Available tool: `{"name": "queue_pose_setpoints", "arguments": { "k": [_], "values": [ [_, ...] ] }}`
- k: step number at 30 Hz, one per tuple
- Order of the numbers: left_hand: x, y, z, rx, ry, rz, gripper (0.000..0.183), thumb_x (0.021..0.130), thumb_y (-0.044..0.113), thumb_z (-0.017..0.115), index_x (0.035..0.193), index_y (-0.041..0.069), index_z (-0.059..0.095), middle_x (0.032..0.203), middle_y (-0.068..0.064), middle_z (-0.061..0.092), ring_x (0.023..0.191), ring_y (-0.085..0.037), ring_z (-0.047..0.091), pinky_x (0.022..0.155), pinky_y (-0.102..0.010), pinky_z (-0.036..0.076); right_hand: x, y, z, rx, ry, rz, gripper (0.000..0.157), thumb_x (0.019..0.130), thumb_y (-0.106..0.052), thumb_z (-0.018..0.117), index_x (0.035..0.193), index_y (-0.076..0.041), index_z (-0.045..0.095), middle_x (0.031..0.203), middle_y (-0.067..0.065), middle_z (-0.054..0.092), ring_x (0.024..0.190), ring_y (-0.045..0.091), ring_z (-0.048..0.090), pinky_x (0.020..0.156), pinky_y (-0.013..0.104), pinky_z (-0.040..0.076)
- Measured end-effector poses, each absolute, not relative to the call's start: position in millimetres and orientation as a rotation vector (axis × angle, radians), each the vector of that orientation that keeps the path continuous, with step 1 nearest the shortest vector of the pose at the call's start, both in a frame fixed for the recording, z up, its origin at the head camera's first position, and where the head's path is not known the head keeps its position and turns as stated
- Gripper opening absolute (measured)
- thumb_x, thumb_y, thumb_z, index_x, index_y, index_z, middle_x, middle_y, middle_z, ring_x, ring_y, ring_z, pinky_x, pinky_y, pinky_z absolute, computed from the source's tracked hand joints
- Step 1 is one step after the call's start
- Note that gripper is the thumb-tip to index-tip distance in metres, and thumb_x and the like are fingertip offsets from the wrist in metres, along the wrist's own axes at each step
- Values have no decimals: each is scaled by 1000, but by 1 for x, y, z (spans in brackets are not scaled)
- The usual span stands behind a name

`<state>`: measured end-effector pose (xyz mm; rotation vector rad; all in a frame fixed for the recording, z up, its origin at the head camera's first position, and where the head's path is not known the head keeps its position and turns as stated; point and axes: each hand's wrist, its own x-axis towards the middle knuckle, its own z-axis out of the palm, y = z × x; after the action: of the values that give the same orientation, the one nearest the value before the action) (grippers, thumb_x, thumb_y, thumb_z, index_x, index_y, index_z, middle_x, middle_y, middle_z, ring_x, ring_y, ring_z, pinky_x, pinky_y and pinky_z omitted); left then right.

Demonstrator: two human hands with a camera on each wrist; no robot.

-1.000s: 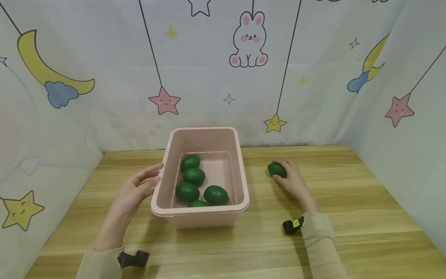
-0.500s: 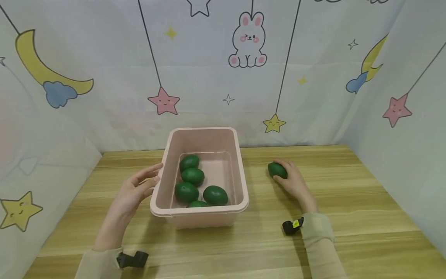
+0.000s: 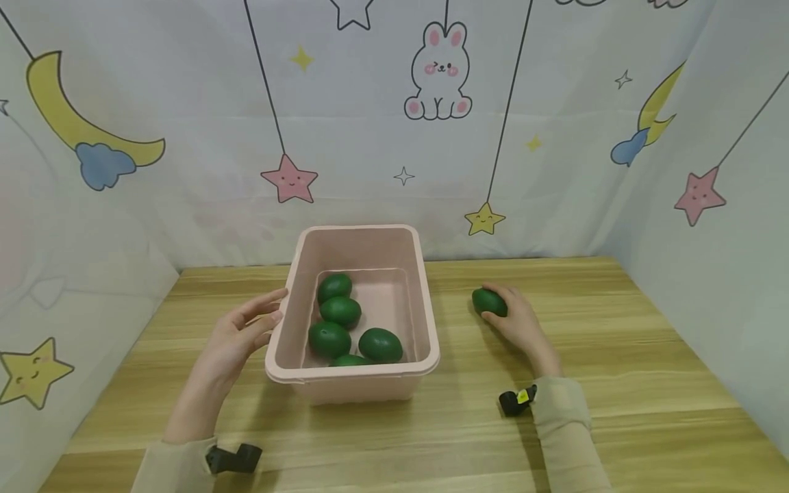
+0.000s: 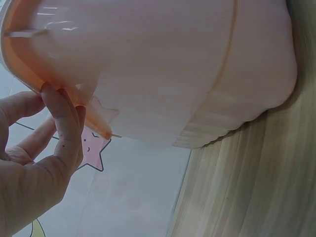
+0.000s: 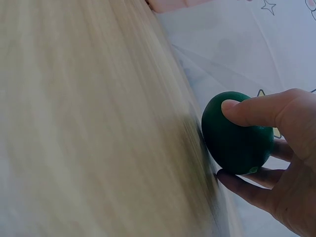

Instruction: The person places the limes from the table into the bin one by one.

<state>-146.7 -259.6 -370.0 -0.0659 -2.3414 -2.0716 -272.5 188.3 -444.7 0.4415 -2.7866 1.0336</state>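
Note:
My right hand (image 3: 522, 322) grips a dark green avocado (image 3: 488, 301) on the right of the table. In the right wrist view the thumb lies across the top of that avocado (image 5: 237, 148), with fingers beneath and behind it, close over the wood. A pink plastic bin (image 3: 425, 287) stands left of it with several more avocados inside, such as one avocado (image 3: 380, 345) at the near right. At the bin's left side my left hand (image 3: 240, 335) touches the outer rim with its fingertips. From the left wrist, the hand (image 4: 44, 158) shows its fingertips just under the rim.
The wood-grain table (image 3: 382, 445) reaches back to a white curtain (image 3: 357, 123) printed with stars, moons and a rabbit. Small black wrist cameras, one a left camera (image 3: 237, 459) and one a right camera (image 3: 514, 402), jut from the sleeve cuffs.
Both hands keep nearly the same positions, the left at the bin and the right around the avocado. The head view has shifted only very slightly.

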Motion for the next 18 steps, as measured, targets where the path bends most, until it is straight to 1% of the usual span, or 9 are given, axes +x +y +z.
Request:
{"name": "queue_pose_setpoints", "arguments": {
  "k": [18],
  "values": [
    [-148, -259, -371, -67, -2352, -2077, 53, 96, 28, 60, 144, 11, 45, 117, 9, 51, 103, 2, 56, 85, -15, 54, -271, 184, -437, 445, -2793, 1015, 57, 89, -15, 68, 141, -13, 46, 138, 22, 46, 125, 43, 46, 100, 63, 41]
  ]
}}
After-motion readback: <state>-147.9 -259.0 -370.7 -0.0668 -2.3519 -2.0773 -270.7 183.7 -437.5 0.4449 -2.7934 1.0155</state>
